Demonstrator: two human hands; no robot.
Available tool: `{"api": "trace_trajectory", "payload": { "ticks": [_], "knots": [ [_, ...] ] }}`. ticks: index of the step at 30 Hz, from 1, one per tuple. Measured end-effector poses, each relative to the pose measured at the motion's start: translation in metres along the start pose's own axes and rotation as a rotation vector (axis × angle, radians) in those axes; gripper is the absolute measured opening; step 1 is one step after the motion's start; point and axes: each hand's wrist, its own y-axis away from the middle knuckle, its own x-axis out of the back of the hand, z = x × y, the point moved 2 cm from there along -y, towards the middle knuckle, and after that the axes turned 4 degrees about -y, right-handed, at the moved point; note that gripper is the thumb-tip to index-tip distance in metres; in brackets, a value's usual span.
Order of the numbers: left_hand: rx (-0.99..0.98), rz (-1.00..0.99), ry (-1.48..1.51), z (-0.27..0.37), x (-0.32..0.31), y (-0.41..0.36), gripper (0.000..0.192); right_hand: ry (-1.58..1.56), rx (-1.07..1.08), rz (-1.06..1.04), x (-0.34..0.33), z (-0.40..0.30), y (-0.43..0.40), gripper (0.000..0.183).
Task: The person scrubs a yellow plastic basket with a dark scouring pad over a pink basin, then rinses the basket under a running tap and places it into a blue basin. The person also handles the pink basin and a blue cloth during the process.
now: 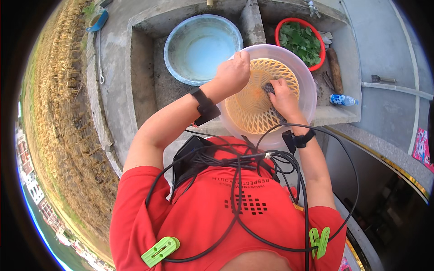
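Observation:
A translucent plastic basin (308,84) sits partly over the front ledge of a concrete sink. Inside it lies a round, yellowish openwork basket (244,117) with a spiral-ribbed base. My left hand (234,73) is curled into a fist over the upper left rims of basin and basket; what its fingers hold is hidden. A dark, mesh-like scrubber (268,88) is gripped in my right hand (285,98) and pressed against the inside of the basket. More of its dark material shows beneath my palm.
A large blue basin (206,50) stands in the sink's left bay. Behind the divider (252,27), a red basin (278,28) holds green leaves (298,42). A log (335,69) and a plastic bottle (343,100) lie on the right. Black cables (239,176) hang across my chest.

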Motion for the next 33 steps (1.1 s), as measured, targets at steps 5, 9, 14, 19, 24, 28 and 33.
{"api": "trace_trajectory", "payload": {
  "ticks": [5, 9, 14, 19, 24, 28, 33],
  "knots": [
    [-0.279, 0.025, -0.037, 0.018, 0.031, -0.014, 0.014, 0.220, 0.025, -0.036, 0.021, -0.002, 0.013, 0.033],
    [-0.433, 0.025, -0.160, 0.029, 0.050, -0.030, 0.015, 0.191, 0.061, -0.014, 0.016, 0.002, 0.022, 0.037],
    [-0.319, -0.108, 0.001, 0.037, 0.050, -0.038, 0.038, 0.182, 0.112, -0.016, -0.002, 0.013, 0.025, 0.032],
    [-0.165, -0.157, 0.471, 0.019, 0.036, -0.029, 0.060, 0.143, 0.045, -0.044, -0.010, 0.020, 0.027, 0.045],
    [-0.232, 0.006, 0.445, 0.019, 0.027, -0.024, 0.055, 0.151, 0.008, -0.075, 0.003, 0.008, 0.011, 0.045],
    [-0.251, -0.100, 0.416, 0.034, 0.030, -0.033, 0.057, 0.322, 0.335, 0.295, 0.010, -0.001, -0.022, 0.039],
    [-0.293, -0.163, 0.190, 0.047, 0.036, -0.040, 0.047, 0.628, 0.294, 0.059, -0.025, 0.014, -0.031, 0.040]
  ]
}}
